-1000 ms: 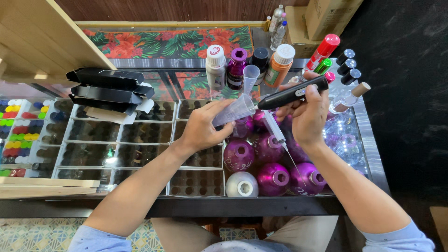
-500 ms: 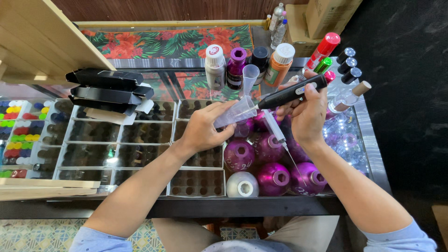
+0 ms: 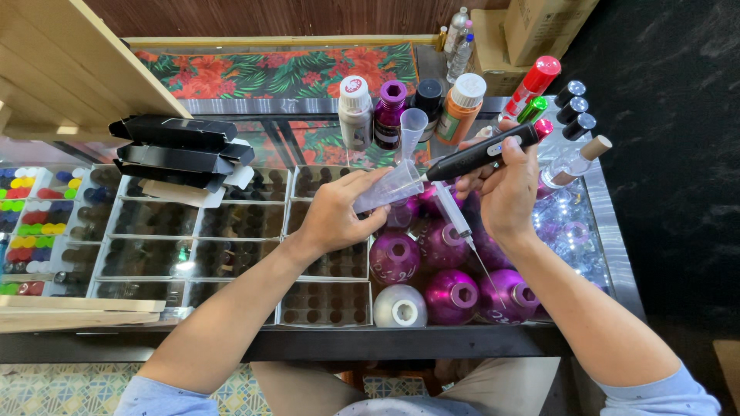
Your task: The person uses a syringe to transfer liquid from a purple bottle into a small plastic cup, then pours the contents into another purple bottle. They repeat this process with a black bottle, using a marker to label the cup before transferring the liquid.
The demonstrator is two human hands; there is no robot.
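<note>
The worktop [image 3: 593, 231] is clear glass, glossy, with a brushed metal rim at its right edge. The purple bottles [image 3: 451, 296] look like shiny metallic foil finish, and one silver bottle [image 3: 399, 306] is the same. The small cup [image 3: 389, 187] in the left hand [image 3: 335, 216] is clear, smooth plastic. The black tool [image 3: 482, 152] in the right hand [image 3: 509, 192] is matt plastic. The syringe [image 3: 455, 216] is transparent plastic with a thin metal needle. The boxes [image 3: 177, 146] at the far left are matt black card.

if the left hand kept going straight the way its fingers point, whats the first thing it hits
Most likely the black pen-shaped tool in the right hand. The left hand points up and to the right, holding a clear plastic cup whose mouth sits at the tool's tip. Depth is unclear from this single view.
</note>
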